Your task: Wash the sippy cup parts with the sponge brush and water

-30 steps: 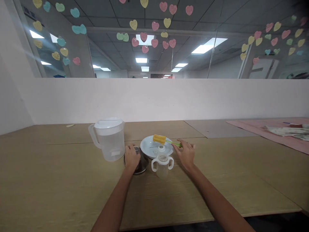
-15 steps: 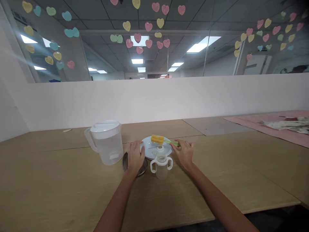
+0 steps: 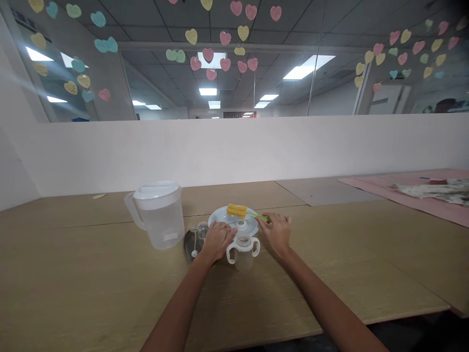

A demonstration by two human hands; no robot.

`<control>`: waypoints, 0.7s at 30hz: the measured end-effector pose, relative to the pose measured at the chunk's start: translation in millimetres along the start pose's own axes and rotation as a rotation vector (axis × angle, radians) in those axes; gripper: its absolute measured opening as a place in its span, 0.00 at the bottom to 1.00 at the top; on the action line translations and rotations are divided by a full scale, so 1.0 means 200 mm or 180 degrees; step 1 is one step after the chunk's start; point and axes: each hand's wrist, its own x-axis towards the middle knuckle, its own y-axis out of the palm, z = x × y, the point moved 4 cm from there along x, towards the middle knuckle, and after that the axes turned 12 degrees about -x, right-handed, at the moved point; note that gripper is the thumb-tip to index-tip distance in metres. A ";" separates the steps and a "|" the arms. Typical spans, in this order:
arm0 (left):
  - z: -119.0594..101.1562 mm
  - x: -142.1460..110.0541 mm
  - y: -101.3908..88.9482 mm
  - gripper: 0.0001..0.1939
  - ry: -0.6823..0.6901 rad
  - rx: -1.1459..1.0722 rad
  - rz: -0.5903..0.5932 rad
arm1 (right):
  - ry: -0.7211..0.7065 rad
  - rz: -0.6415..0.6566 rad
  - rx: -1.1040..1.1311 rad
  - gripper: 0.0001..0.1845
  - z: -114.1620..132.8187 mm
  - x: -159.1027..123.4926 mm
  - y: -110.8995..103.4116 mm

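Observation:
A clear two-handled baby cup [image 3: 243, 252] stands on the wooden table between my hands. Behind it is a white plate [image 3: 220, 217] carrying a yellow sponge brush [image 3: 236, 211] with a green handle and a small white lid [image 3: 242, 225]. My left hand [image 3: 217, 239] lies palm down with its fingers on the plate's near left rim. My right hand [image 3: 277, 232] rests at the plate's right side, fingertips touching the brush's green handle. To the left of my left hand sits a dark metal bowl [image 3: 191, 243] with small clear parts in it.
A translucent lidded pitcher [image 3: 158, 214] stands left of the bowl. A white partition wall runs along the back of the table. A pink mat [image 3: 410, 198] with cloths lies at the far right. The table's front edge runs below my forearms.
My left hand has moved right, off the metal bowl and onto the plate's rim, uncovering the bowl. My right hand has stayed by the brush handle.

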 end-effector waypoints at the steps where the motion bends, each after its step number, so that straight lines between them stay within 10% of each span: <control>1: -0.01 0.00 -0.01 0.18 0.0022 -0.0052 -0.0032 | -0.0003 0.0001 -0.0007 0.18 0.00 0.00 0.00; 14: 0.05 -0.08 -0.13 0.05 -0.0546 -0.1368 -0.1964 | -0.0152 -0.0169 0.0176 0.17 0.02 -0.02 -0.03; 21: 0.03 -0.10 -0.15 0.09 -0.0492 -0.1640 -0.2325 | -0.0283 -0.0110 0.0154 0.18 0.04 -0.02 -0.03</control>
